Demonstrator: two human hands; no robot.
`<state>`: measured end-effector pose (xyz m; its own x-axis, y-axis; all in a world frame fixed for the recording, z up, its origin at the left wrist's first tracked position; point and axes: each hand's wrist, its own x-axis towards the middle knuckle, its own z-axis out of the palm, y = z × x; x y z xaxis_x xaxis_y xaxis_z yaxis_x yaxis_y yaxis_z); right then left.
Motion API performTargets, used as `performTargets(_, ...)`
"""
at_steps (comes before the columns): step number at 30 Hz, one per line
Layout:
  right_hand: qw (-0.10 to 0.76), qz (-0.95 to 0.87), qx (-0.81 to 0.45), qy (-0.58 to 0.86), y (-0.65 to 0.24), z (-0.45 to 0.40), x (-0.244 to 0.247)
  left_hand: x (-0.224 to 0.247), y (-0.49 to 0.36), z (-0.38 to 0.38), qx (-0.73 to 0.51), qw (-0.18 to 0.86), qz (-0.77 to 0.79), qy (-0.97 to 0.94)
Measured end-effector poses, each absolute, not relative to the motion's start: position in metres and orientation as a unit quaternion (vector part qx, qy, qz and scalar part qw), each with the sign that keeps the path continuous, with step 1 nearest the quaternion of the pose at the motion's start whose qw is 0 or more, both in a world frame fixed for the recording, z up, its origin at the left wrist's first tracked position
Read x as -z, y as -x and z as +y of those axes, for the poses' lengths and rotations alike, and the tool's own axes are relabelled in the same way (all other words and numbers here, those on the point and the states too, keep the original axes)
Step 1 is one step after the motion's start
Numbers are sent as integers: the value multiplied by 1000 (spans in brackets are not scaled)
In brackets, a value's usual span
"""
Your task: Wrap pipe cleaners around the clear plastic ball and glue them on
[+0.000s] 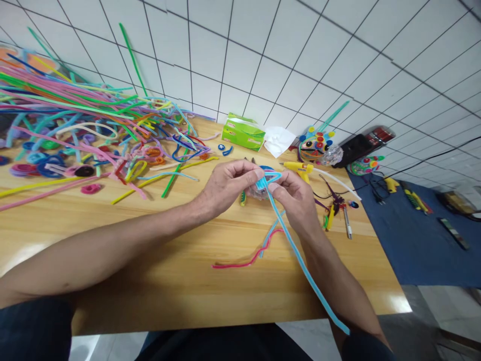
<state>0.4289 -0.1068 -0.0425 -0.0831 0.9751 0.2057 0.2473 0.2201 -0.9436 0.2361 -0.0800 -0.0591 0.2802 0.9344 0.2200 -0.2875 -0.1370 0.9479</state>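
Between my two hands is a light blue pipe cleaner (296, 245), folded into a small bundle of loops at its upper end. My left hand (233, 185) pinches the folded part between thumb and fingers. With thumb and forefinger, my right hand (296, 200) grips the loop's other side. The long loose end hangs down over the table toward my right forearm. Below my hands a red pipe cleaner (248, 261) and another light blue piece (271, 233) lie on the wood. Partly hidden behind my fingers is a clear, shiny object (259, 193) that I cannot make out.
A big pile of coloured pipe cleaners (86, 115) covers the table's left. A green tissue box (243, 132), a yellow glue gun (298, 168) and decorated masks (315, 145) stand along the tiled wall. A pen (347, 223) lies at right, beside a blue mat (421, 230).
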Motion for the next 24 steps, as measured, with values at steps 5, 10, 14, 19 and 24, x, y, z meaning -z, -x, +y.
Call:
performTargets(5,448,-644,-380,490,-427,-109,42,60,-237,-77,-539,577,312,-529)
performTargets(10,432,-657,-372,493,-429,-109,45,59,-236,-77,-532,587,323,-518)
performTargets(14,441,-656,-378,481,-431,-107,49,62,-237,-75,-524,619,314,-494)
performTargets(19,453,-638,-404,473,-430,-107,49,65,-239,-72,-525,641,295,-476)
performTargets(24,459,-635,-394,481,-429,-107,50,64,-239,-74,-524,645,294,-471)
